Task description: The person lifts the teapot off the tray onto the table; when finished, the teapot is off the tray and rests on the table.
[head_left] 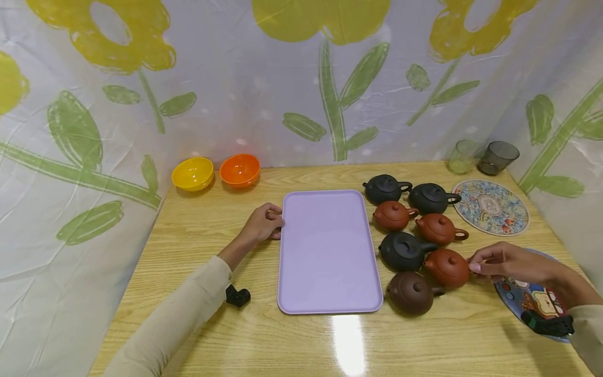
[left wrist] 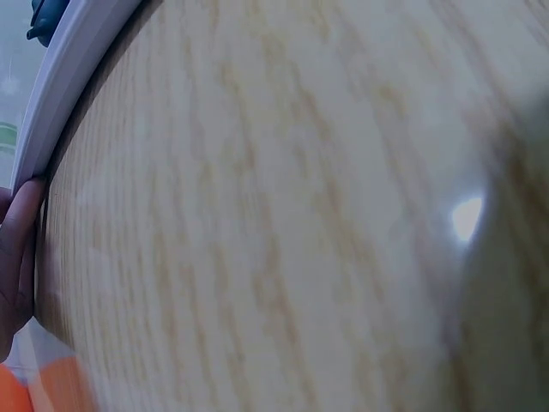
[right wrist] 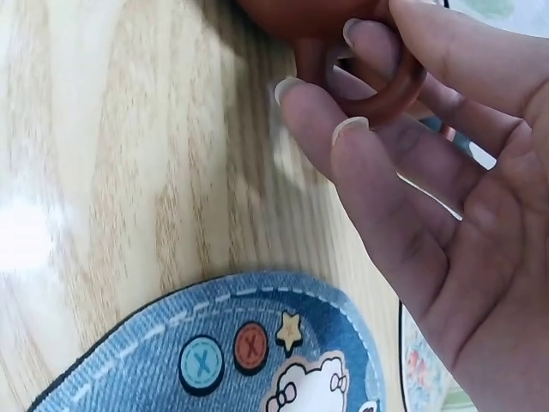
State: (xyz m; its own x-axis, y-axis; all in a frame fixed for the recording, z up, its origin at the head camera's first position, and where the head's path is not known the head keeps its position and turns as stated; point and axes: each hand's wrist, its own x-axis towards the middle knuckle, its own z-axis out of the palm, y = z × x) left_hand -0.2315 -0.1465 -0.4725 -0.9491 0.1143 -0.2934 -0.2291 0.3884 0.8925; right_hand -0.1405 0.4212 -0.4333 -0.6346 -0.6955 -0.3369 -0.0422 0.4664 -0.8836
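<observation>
Right hand (head_left: 499,262): fingers pinch the ring handle (right wrist: 390,90) of the red-brown teapot (head_left: 447,267).
Teapot place: on the desk (head_left: 198,246), at 3 o'clock from the lilac tray (head_left: 327,251), in a cluster of other small teapots.
Left hand (head_left: 264,222): fingers curled against the tray's left rim, at its 9 o'clock edge.
Handling: looks like clay, so likely stiff, brittle, fairly light; lid probably loose.
Hold: by the handle, kept level.
</observation>
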